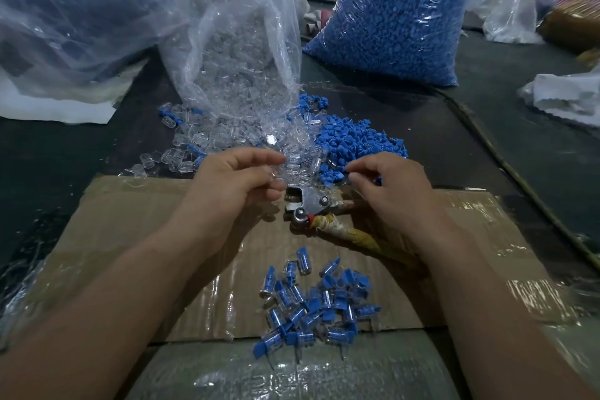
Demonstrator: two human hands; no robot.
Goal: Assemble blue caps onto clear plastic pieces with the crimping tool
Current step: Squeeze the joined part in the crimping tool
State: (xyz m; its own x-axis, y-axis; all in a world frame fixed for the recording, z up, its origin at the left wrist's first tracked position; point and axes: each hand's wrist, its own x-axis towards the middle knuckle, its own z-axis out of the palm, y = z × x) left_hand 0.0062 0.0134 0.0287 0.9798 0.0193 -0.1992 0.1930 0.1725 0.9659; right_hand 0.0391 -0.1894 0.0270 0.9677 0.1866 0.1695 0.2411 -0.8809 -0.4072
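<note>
Left hand fingers pinch clear piece over crimping tool, at cardboard far edge. Right hand fingers curled by blue caps; hold unclear. Risk: slick piece slips, cap seats crooked.

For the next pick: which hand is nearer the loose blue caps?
Right. The right hand is at the near edge of the caps; the left hand, left of them, pinches a clear piece.

Bare cardboard left of capped-piece pile
</note>
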